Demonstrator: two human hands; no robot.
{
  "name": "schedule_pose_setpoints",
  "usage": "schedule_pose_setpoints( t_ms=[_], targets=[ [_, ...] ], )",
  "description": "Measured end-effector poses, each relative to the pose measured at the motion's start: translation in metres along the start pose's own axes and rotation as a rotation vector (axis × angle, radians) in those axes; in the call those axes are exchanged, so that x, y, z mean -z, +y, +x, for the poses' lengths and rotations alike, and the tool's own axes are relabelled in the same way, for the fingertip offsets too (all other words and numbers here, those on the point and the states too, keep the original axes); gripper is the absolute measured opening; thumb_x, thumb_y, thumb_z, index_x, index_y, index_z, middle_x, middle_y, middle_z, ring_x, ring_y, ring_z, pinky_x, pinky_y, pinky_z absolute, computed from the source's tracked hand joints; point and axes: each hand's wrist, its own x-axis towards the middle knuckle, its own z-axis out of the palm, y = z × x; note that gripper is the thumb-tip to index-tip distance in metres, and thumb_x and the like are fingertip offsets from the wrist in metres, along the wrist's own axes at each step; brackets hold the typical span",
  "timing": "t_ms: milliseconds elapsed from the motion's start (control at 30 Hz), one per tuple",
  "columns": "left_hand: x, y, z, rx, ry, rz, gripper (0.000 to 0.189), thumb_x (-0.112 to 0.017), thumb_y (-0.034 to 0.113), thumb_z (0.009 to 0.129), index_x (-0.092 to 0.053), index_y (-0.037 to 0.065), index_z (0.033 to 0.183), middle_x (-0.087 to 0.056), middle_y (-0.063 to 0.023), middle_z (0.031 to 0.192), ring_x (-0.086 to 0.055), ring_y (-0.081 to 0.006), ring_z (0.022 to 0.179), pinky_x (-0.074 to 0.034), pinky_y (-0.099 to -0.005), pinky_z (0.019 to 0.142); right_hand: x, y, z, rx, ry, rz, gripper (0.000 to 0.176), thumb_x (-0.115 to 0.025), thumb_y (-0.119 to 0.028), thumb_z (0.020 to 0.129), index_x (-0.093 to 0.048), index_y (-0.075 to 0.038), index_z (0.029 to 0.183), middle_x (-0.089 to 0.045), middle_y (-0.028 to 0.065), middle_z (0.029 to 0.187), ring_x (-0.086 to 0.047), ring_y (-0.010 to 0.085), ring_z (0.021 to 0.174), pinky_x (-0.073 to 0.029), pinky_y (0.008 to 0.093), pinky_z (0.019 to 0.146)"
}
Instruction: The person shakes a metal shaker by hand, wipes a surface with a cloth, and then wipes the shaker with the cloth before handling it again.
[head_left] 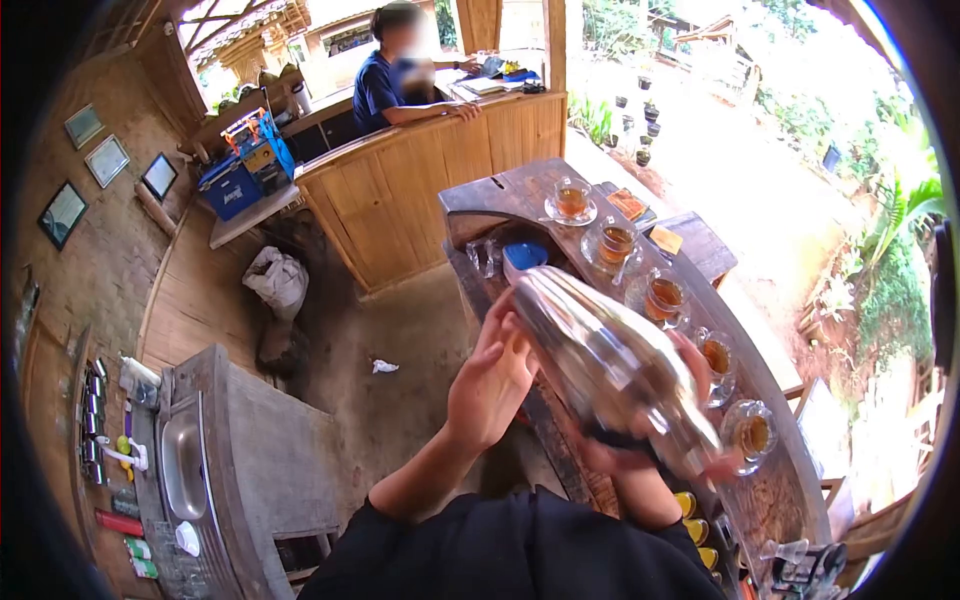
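Observation:
A large shiny metal shaker or flask (610,350), blurred by motion, is tilted across the front of me, above the wooden counter. My left hand (492,378) supports its upper left end, fingers against the metal. My right hand (640,440) is wrapped round the lower right part, its fingers partly hidden and blurred. Beyond it, glass cups of amber tea on saucers stand in a curved row: one at the far end (572,200), others nearer (616,242), (663,297), (715,356), and the nearest cup (749,434).
A blue and white container (524,258) sits on the counter's lower shelf. Behind a wooden partition (430,180) stands another person (378,95). A metal sink (184,465) is at left. Yellow-filled glasses (696,530) stand low at right, near a glass item (790,552).

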Motion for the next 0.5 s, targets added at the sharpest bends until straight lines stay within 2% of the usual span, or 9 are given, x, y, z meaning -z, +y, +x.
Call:
schedule_pose_setpoints(
  t_ms=[67,133,200,233,267,333,433,467,500],
  targets=[
    [0.003,-0.003,0.002,-0.043,0.157,-0.006,0.081,-0.059,0.035,0.082,-0.021,0.005,0.147,-0.027,-0.0096,0.151,-0.024,-0.0221,0.14,-0.017,-0.0369,0.112,0.022,0.042,-0.04,0.068,-0.012,0.029,0.078,-0.074,-0.035,0.078,-0.029,-0.009,0.137,-0.04,0.0278,0.133,-0.058,0.0403,0.104,-0.048,0.0458,0.089],
    [0.006,-0.002,-0.009,-0.031,-0.027,-0.063,0.08,-0.059,0.035,0.083,-0.021,0.004,0.147,-0.025,-0.0098,0.152,-0.024,-0.0224,0.14,-0.017,-0.0377,0.112,0.023,0.076,-0.064,0.224,-0.044,0.084,0.096,-0.086,-0.037,0.065,-0.033,0.002,0.135,-0.047,0.025,0.129,-0.055,0.0327,0.109,-0.044,0.0419,0.093],
    [-0.004,0.0,-0.017,0.021,-0.148,0.041,0.077,-0.058,0.034,0.084,-0.023,0.004,0.146,-0.029,-0.0103,0.151,-0.028,-0.023,0.139,-0.019,-0.0381,0.112,-0.007,0.022,-0.042,-0.083,0.399,0.363,0.091,-0.083,-0.041,0.068,-0.035,0.002,0.132,-0.049,0.0243,0.127,-0.056,0.0324,0.106,-0.044,0.0425,0.092],
    [-0.003,-0.001,-0.016,0.063,-0.001,0.011,0.075,-0.056,0.034,0.085,-0.024,0.003,0.146,-0.034,-0.0113,0.148,-0.032,-0.0227,0.137,-0.023,-0.0375,0.111,-0.021,0.007,-0.033,-0.1,0.525,0.434,0.088,-0.081,-0.043,0.069,-0.037,0.002,0.13,-0.05,0.0239,0.126,-0.056,0.0323,0.104,-0.043,0.0428,0.091],
    [0.002,-0.001,-0.014,0.061,0.001,0.01,0.075,-0.056,0.034,0.085,-0.024,0.003,0.146,-0.034,-0.0113,0.148,-0.032,-0.0227,0.137,-0.023,-0.0375,0.111,-0.027,0.001,-0.023,-0.047,0.526,0.409,0.086,-0.079,-0.045,0.07,-0.038,0.003,0.128,-0.051,0.0236,0.125,-0.056,0.0321,0.103,-0.043,0.0431,0.091],
    [0.014,-0.003,-0.008,-0.013,0.231,-0.001,0.074,-0.054,0.034,0.087,-0.024,0.002,0.146,-0.039,-0.0116,0.145,-0.036,-0.0216,0.134,-0.026,-0.0364,0.109,-0.03,-0.008,-0.009,0.033,0.424,0.298,0.082,-0.076,-0.049,0.072,-0.041,0.003,0.125,-0.054,0.0229,0.122,-0.057,0.0318,0.1,-0.042,0.0437,0.09],
    [0.021,0.006,-0.018,0.005,0.038,-0.07,0.065,-0.05,0.032,0.09,-0.03,0.001,0.144,-0.046,-0.0114,0.14,-0.042,-0.0205,0.13,-0.03,-0.0349,0.106,-0.03,-0.019,-0.018,0.027,0.524,0.38,0.08,-0.073,-0.053,0.074,-0.043,0.004,0.122,-0.056,0.0222,0.12,-0.058,0.0315,0.097,-0.042,0.0443,0.09],
    [0.02,0.006,-0.022,0.026,-0.069,-0.067,0.063,-0.049,0.032,0.09,-0.033,0.001,0.142,-0.047,-0.0114,0.139,-0.044,-0.0204,0.128,-0.032,-0.0345,0.105,-0.026,-0.03,-0.018,-0.438,0.541,0.493,0.079,-0.07,-0.055,0.075,-0.043,0.004,0.121,-0.056,0.0261,0.115,-0.057,0.0345,0.101,-0.043,0.0455,0.092],
    [0.018,0.004,-0.02,0.026,-0.003,-0.086,0.06,-0.047,0.031,0.091,-0.036,0.001,0.141,-0.048,-0.0117,0.138,-0.046,-0.0205,0.126,-0.033,-0.0346,0.104,-0.023,-0.038,-0.021,-0.914,0.536,0.587,0.08,-0.068,-0.057,0.076,-0.042,0.004,0.12,-0.056,0.0299,0.11,-0.057,0.0375,0.106,-0.045,0.0467,0.094]
  ],
)
